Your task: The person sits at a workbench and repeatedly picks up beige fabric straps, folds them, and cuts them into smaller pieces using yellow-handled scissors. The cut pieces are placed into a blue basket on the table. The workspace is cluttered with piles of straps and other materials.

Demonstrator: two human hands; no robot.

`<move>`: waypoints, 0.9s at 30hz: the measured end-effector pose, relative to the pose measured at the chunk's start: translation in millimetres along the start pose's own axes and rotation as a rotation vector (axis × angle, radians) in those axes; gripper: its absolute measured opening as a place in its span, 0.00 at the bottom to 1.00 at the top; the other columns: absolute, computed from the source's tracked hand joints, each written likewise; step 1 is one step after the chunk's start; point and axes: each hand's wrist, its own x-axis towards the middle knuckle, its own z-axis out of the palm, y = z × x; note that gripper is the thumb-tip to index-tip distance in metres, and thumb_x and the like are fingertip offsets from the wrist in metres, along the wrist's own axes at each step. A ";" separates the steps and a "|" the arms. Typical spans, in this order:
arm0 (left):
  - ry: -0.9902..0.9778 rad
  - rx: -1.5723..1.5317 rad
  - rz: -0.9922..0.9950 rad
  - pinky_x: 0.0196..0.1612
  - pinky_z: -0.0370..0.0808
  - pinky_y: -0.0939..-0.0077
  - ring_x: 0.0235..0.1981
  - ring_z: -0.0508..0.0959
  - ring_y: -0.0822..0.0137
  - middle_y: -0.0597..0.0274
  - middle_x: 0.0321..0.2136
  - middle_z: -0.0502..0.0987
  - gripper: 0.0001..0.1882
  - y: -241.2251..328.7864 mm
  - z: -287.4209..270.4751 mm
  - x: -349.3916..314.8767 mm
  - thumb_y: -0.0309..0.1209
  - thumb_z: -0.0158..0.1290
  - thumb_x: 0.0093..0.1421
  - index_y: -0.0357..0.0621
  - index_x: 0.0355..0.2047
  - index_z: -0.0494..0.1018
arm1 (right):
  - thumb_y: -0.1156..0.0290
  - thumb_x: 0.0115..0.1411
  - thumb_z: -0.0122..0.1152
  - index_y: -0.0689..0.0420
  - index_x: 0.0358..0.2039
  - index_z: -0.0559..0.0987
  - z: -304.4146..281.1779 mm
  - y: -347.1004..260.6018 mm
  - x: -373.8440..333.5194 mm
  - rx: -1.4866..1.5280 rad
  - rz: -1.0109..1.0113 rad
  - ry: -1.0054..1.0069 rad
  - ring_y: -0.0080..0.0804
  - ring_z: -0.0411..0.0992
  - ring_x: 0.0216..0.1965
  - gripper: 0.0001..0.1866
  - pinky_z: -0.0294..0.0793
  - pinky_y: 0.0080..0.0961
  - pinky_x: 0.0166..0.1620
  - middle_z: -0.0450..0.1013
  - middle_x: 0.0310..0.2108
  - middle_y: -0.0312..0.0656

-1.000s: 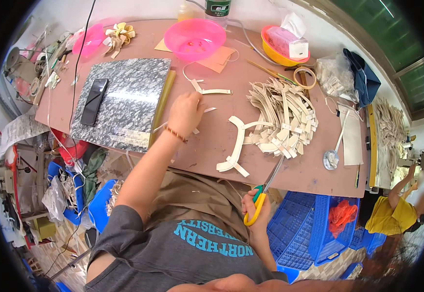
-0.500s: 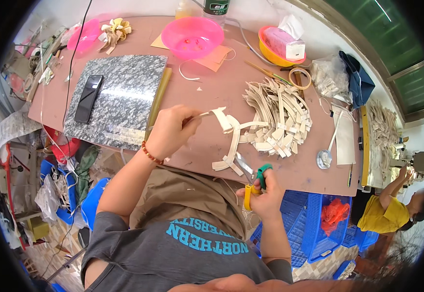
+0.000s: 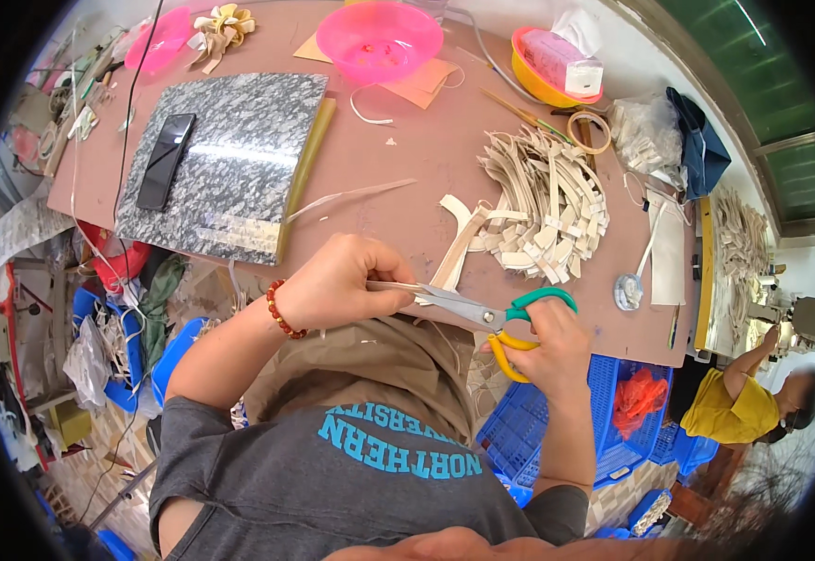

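Observation:
My left hand (image 3: 356,285) is closed, its thumb and fingers pinching the end of a cream fabric strip (image 3: 456,252). That strip runs from my fingertips up toward a heap of similar cream strips (image 3: 543,210) on the table. My right hand (image 3: 557,351) grips scissors (image 3: 493,318) with one green and one yellow handle loop. Their handles are spread, and the blades reach across to the strip beside my left fingertips. Whether the blades are cutting cannot be made out. A thin pale strip (image 3: 356,194) shows beyond my left hand, near the stone slab.
A speckled stone slab (image 3: 225,107) with a black phone (image 3: 165,164) is at left. Behind are a pink basin (image 3: 379,42) and a yellow tub (image 3: 538,79) of tissues. A tape roll (image 3: 589,132) lies past the heap. Blue crates (image 3: 557,421) stand below; another person (image 3: 735,402) sits at right.
My left hand has come down toward me with the strip. The scissors have swung up and left to meet it, their handles spread wider. A thin pale strip now shows near the slab.

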 end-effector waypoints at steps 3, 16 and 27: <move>-0.020 0.058 0.033 0.26 0.69 0.83 0.23 0.73 0.78 0.63 0.21 0.76 0.06 -0.9 -0.2 0.0 0.24 0.55 0.49 0.34 0.27 0.77 | 0.53 0.31 0.74 0.55 0.25 0.74 -1.4 0.0 -2.4 -0.017 0.016 -0.062 0.34 0.69 0.24 0.25 0.68 0.27 0.26 0.68 0.22 0.37; -0.198 -0.060 -0.003 0.27 0.72 0.82 0.23 0.75 0.77 0.60 0.22 0.77 0.09 -4.1 -3.1 0.7 0.27 0.56 0.47 0.33 0.28 0.76 | 0.56 0.30 0.74 0.54 0.22 0.72 -4.1 6.3 -3.9 -0.008 -0.095 -0.063 0.33 0.70 0.22 0.24 0.68 0.27 0.23 0.68 0.20 0.37; -0.251 -0.051 -0.025 0.28 0.72 0.84 0.25 0.75 0.77 0.61 0.23 0.76 0.08 -2.3 -3.3 0.6 0.25 0.57 0.48 0.32 0.29 0.76 | 0.52 0.30 0.74 0.54 0.22 0.71 -3.4 8.1 -10.1 -0.012 -0.113 -0.075 0.31 0.69 0.20 0.25 0.67 0.25 0.21 0.68 0.19 0.36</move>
